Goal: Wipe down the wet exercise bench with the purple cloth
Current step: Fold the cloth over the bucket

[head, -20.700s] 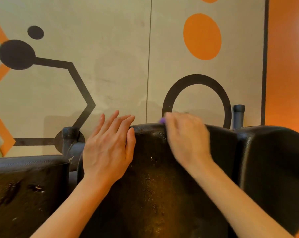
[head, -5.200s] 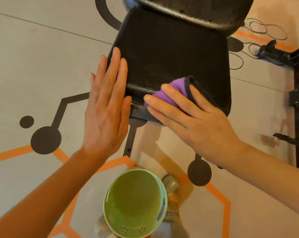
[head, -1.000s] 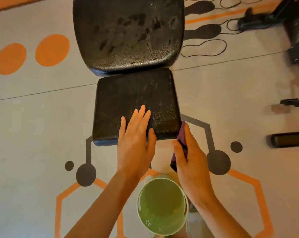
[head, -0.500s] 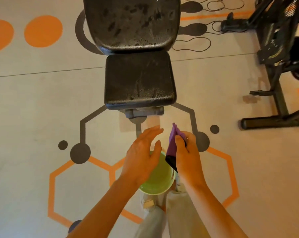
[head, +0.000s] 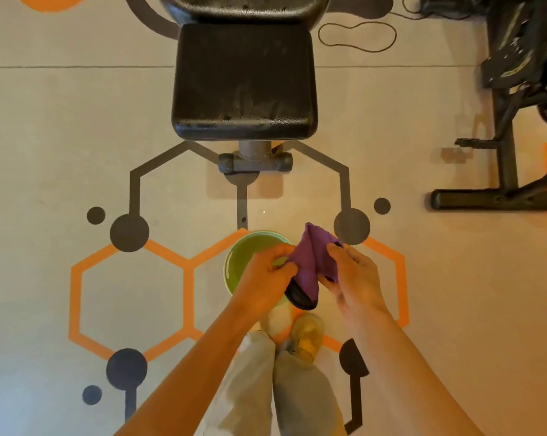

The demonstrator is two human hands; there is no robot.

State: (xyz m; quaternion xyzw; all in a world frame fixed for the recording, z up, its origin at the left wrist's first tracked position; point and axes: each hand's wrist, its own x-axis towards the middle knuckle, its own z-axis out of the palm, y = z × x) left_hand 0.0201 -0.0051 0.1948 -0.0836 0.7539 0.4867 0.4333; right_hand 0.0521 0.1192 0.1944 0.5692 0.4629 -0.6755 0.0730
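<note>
While both hands pinch soft purple cloth, pebbled blk bench pad sits apart.

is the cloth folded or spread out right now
Folded. The cloth hangs bunched in a narrow doubled wedge, pinched between the left hand and right hand above the green bowl.
</note>
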